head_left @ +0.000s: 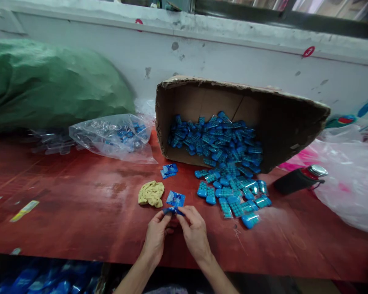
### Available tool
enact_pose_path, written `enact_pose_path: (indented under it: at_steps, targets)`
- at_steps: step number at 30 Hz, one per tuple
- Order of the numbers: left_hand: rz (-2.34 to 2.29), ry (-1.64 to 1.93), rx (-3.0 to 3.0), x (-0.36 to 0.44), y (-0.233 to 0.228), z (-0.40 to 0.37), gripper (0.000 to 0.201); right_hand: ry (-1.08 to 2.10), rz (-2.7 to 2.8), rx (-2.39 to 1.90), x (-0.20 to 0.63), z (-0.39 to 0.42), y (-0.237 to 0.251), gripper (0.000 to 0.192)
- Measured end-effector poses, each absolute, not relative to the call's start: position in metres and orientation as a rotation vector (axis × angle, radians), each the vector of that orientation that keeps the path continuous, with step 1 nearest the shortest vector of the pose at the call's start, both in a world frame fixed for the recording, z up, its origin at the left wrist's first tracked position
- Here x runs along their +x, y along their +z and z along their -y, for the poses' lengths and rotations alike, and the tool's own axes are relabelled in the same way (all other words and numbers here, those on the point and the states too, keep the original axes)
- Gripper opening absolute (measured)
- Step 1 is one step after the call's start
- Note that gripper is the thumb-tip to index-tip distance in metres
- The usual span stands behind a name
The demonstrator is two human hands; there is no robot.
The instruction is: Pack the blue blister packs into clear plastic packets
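Observation:
Between both hands is a small blue printed card (173,210), pinched at its two ends and seen nearly edge-on. My left hand (157,233) is closed on its left end, and my right hand (194,230) on its right end. Just beyond the fingers another blue card (176,199) lies flat on the red table (88,212). A few more blue cards (169,170) rest farther back. To the left sits a crumpled yellow cloth (151,194). Small blue packs of round beads in clear plastic (225,207) are spread to the right of my hands.
A cardboard box (282,122) on its side spills blue packs. Behind left are a clear plastic bag (110,139) and a big green sack (55,85). A dark bottle (294,179) leans by a white plastic bag (349,179). A yellow cutter (24,211) lies far left.

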State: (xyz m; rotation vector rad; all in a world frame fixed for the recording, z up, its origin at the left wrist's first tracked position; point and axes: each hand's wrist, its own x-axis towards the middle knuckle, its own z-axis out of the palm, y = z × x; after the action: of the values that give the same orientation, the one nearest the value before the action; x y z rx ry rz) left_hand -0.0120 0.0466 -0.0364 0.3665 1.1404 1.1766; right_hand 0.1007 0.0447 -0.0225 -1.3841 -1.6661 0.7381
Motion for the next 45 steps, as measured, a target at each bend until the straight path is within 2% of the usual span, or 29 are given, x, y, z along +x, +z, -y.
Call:
enact_pose_path:
  at_steps: [3, 8, 12, 16, 27, 31, 39, 42, 45]
  targets:
    - [-1.126, 1.144, 0.372, -0.018, -0.036, -0.047, 0.026, 1.122, 1.332, -1.293, 0.102, -0.05, -0.026, 0.014]
    - [-1.102, 1.07, 0.541, -0.029, -0.03, -0.048, 0.018, 1.661, 0.777, -1.101, 0.102, -0.053, -0.032, 0.043]
    - [-1.132, 1.077, 0.641, -0.033, -0.029, -0.049, 0.019, 1.778, 0.689, -1.021, 0.1, -0.053, -0.033, 0.029]
    - [-1.15, 1.098, 0.596, -0.023, -0.032, -0.05, 0.029, 1.687, 0.731, -1.084, 0.097, -0.057, -0.031, 0.028]
    - [-1.354, 1.227, 0.526, -0.007, -0.046, -0.052, 0.03, 1.486, 0.852, -1.231, 0.086, -0.054, -0.041, 0.022]
    - [-1.317, 1.251, 0.451, -0.002, -0.041, -0.055, 0.029, 1.26, 1.049, -1.324, 0.084, -0.054, -0.05, 0.027]
    - [-1.043, 1.053, 0.356, -0.009, -0.023, -0.051, 0.026, 1.112, 1.387, -1.386, 0.103, -0.057, -0.03, 0.034]
    - [-1.066, 1.054, 0.297, -0.016, -0.025, -0.048, 0.02, 0.787, 1.677, -1.537, 0.122, -0.075, -0.019, 0.034]
    - [-1.116, 1.042, 0.175, -0.019, -0.029, -0.045, 0.015, 0.127, 1.763, -1.926, 0.142, -0.102, -0.019, 0.022]
